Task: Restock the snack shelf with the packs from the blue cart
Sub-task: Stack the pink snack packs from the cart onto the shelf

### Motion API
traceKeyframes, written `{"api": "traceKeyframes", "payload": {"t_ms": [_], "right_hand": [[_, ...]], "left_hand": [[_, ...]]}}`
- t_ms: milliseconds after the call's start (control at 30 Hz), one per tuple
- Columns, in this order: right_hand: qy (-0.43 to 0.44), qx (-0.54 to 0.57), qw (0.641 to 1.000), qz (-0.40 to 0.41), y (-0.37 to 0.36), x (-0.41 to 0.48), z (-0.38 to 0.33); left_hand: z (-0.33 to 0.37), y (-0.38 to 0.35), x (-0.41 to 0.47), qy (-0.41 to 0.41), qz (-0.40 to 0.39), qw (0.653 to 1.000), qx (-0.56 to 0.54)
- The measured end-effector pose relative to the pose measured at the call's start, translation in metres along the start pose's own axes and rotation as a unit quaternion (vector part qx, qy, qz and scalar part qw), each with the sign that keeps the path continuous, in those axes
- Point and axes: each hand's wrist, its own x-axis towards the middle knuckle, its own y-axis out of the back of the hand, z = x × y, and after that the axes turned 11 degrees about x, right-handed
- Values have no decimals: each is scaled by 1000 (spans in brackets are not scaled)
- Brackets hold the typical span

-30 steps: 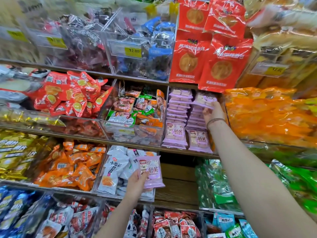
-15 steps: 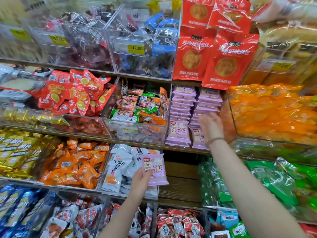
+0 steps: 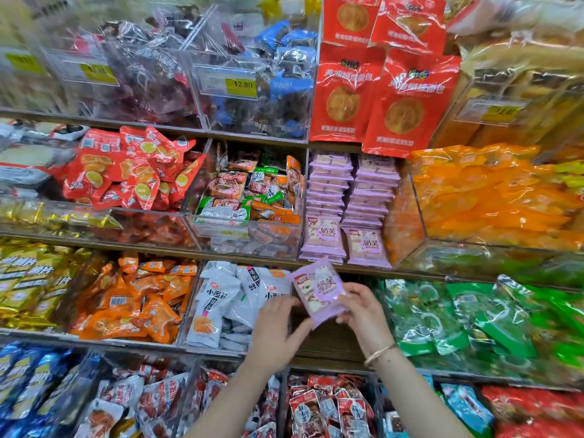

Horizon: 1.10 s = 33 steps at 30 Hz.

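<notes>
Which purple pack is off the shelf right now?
The tilted purple pack held between the left hand and right hand; every other one sits in the two purple stacks on the shelf above it.

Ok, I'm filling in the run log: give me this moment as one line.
stage: restocking | left hand: holds purple pack | right hand: pinches same pack | pack: below purple stacks, not yet shelved

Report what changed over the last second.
The right hand dropped from the purple stacks above to the purple pack and now grips its right edge. The left hand still holds its left edge. The stacks look unchanged.
</notes>
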Motion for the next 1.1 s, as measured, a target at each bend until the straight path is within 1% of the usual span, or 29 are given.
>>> {"api": "traceKeyframes", "payload": {"t_ms": [33, 67, 133, 167, 233, 367, 433, 467, 533, 567, 600, 633, 667, 700, 733, 767, 800, 833, 900, 967, 1100], "right_hand": [[18, 9, 1000, 20, 4, 3, -7], [32, 24, 998, 41, 7, 7, -14], [47, 80, 992, 80, 12, 18, -27], [53, 111, 988, 98, 12, 25, -32], [64, 156, 978, 127, 12, 38, -39], [71, 213, 964, 143, 13, 52, -33], [83, 207, 963, 154, 18, 49, -27], [93, 173, 968, 158, 21, 47, -25], [124, 57, 976, 170, 25, 40, -19], [156, -18, 972, 173, 27, 36, -17], [205, -114, 957, 171, 28, 33, -15], [265, -229, 923, 160, 28, 32, -13], [320, -344, 872, 135, 27, 33, -12], [355, -443, 817, 104, 26, 38, -12], [364, -521, 768, 78, 24, 46, -15], [357, -581, 729, 62, 22, 55, -18], [345, -625, 698, 52, 21, 65, -22], [335, -655, 676, 45, 20, 75, -27], [322, -685, 653, 24, 21, 92, -38], [319, -692, 647, 5, 26, 104, -47], [322, -690, 648, -19, 37, 112, -47]], "left_hand": [[-9, -3, -3, -48, -7, 995, 85], [-16, -7, -7, -75, -13, 986, 146], [-23, -14, -12, -108, -39, 960, 257], [-23, -17, -14, -111, -54, 947, 298], [-25, -21, -16, -111, -52, 938, 324], [-28, -26, -17, -110, -35, 942, 314], [-27, -27, -17, -105, -33, 944, 310], [-27, -27, -18, -105, -29, 946, 307], [-27, -28, -18, -106, -25, 947, 303], [-28, -28, -18, -107, -25, 947, 302], [-28, -28, -17, -108, -28, 947, 301], [-28, -28, -17, -108, -32, 947, 300], [-28, -28, -17, -108, -36, 947, 299], [-29, -28, -17, -107, -39, 947, 299], [-29, -28, -17, -106, -41, 947, 299], [-29, -28, -17, -105, -44, 947, 299], [-29, -28, -17, -104, -46, 947, 300], [-29, -27, -17, -103, -49, 947, 301], [-28, -27, -17, -102, -55, 947, 301], [-29, -27, -16, -100, -60, 947, 299], [-30, -29, -17, -100, -62, 946, 301]]}}
